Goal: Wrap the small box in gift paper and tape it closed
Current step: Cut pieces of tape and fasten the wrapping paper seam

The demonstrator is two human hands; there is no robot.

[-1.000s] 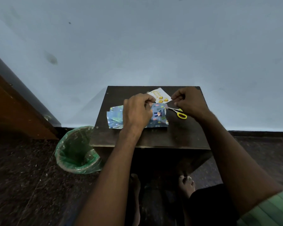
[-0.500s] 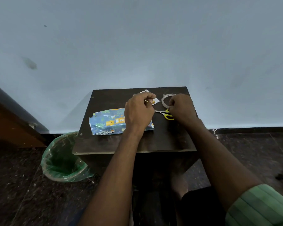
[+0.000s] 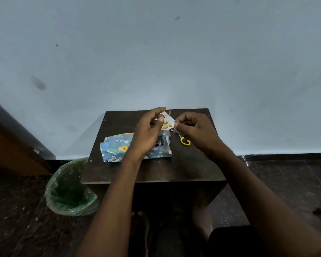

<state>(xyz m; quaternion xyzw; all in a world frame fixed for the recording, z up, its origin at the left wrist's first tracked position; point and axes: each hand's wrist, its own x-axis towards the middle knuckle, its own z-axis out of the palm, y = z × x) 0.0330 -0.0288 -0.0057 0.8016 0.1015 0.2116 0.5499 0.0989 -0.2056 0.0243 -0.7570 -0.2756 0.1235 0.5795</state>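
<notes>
- The left hand (image 3: 148,131) is raised above the small dark wooden desk (image 3: 189,164), fingers curled, thumb and forefinger pinched close together; what they hold is too small to tell.
- The right hand (image 3: 196,131) is raised just to the right of it, thumb and forefinger also pinched; I cannot tell whether anything runs between the 2 hands.
- The blue gift paper with printed animals (image 3: 119,148) lies flat on the desk's left half, partly under the left hand; the box itself cannot be made out.
- A white card with yellow shapes (image 3: 167,123) lies at the far edge, seen between the 2 hands.
- Yellow-handled scissors (image 3: 185,141) lie right of the paper, partly hidden by the right hand.
- A bin lined with a green plastic bag (image 3: 69,190) stands on the floor, left of the desk.
</notes>
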